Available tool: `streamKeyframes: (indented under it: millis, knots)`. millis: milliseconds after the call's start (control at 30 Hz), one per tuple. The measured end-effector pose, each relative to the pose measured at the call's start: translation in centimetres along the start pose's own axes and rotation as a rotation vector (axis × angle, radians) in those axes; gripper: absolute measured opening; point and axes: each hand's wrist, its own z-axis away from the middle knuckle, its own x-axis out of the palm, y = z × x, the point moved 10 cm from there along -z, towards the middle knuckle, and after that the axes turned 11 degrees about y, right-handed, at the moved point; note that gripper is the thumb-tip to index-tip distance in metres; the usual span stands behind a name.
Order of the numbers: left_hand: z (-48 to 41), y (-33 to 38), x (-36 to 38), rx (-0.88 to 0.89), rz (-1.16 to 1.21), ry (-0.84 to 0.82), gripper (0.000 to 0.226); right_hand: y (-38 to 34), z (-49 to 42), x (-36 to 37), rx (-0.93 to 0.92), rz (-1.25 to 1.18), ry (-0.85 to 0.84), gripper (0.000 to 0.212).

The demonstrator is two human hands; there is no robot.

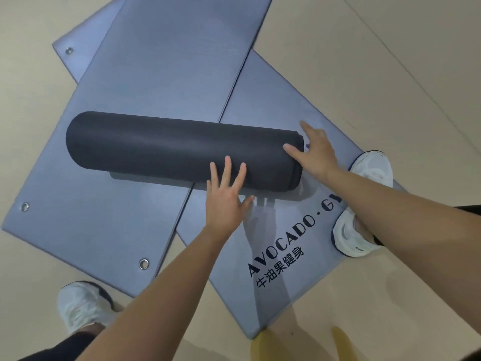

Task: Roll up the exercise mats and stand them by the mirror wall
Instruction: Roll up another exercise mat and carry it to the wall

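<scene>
Floor (364,61): flat mats (166,61) overlap crosswise, upper left to lower right, not yet rolled. Roll (169,147) lies mid-frame across them, wound up; mirror wall not in view. Your left grip (225,196): released, fingers flat on roll, likely stopping it unwinding. Your right grip (316,152): released, splayed at roll's right end, likely squaring it.

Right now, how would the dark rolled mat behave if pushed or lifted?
The rolled mat is a cylinder lying on flat mats, so it probably rolls readily. It looks like foam: likely light, squashy. No strap shows, so it may uncoil.
</scene>
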Motion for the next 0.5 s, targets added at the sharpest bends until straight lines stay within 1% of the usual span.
streamKeyframes:
  millis: [33, 67, 167, 200, 267, 333, 433, 500]
  knots:
    - [-1.4, 0.1, -0.2, -0.009, 0.007, -0.025, 0.083, 0.7, 0.7, -0.6, 0.045, -0.056, 0.067, 0.081]
    - [-2.9, 0.1, -0.4, -0.019, 0.009, -0.049, 0.084, 1.3, 1.6, -0.5, 0.058, -0.095, 0.089, 0.082]
    - [-7.0, 0.6, -1.4, -0.061, 0.011, -0.108, 0.083, 0.9, 4.0, 1.8, 0.024, -0.173, 0.027, 0.092]
    - [-7.9, 0.7, -1.7, -0.076, 0.009, -0.125, 0.081, 0.5, 4.2, 2.4, 0.028, -0.195, 0.028, 0.096]
    - [-8.6, 1.0, -2.0, -0.078, 0.026, -0.140, 0.080, 0.0, 3.8, 2.9, 0.051, -0.225, 0.084, 0.099]
    - [-7.9, 1.2, -2.3, -0.066, 0.081, -0.142, 0.078, -0.5, 3.1, 2.7, 0.077, -0.227, 0.106, 0.099]
    - [-5.1, 1.5, -2.8, -0.092, 0.158, -0.104, 0.073, -0.9, 2.8, 1.7, 0.122, -0.230, 0.078, 0.096]
    - [-3.0, 1.8, -3.1, -0.134, 0.214, -0.072, 0.076, -1.4, 3.6, 1.4, 0.143, -0.226, 0.066, 0.095]
